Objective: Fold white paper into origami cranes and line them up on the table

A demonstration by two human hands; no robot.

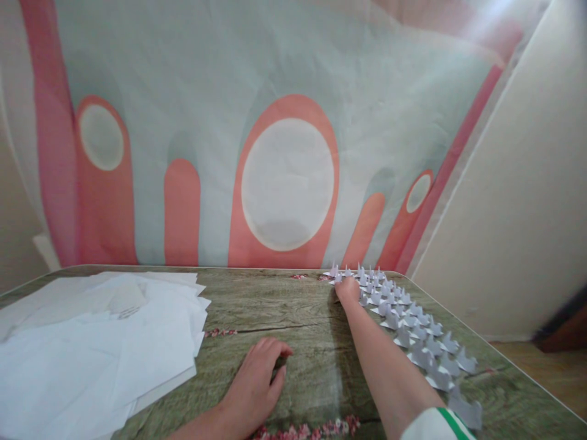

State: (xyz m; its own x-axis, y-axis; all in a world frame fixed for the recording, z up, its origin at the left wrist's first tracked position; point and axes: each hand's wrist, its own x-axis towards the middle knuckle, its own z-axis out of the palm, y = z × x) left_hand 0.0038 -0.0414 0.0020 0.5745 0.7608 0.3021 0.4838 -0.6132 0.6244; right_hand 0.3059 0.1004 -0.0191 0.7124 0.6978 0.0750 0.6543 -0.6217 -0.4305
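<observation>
My right hand (348,289) reaches to the far edge of the table, with its fingers closed at a small folded white paper crane (338,278). The hand hides part of the crane and the fingertips. Rows of similar paper cranes (406,321) stand close together to the right of my right forearm. My left hand (259,380) rests on the tabletop nearer to me, palm down, with its fingers loosely bent and the thumb apart. Nothing shows in it.
White paper sheets (156,342) lie in a loose, overlapping pile on the left of the wood-patterned table (257,299). A folded piece of paper (127,298) lies on top. Behind the table hangs a printed backdrop (211,122), with a pale wall (513,201) to the right.
</observation>
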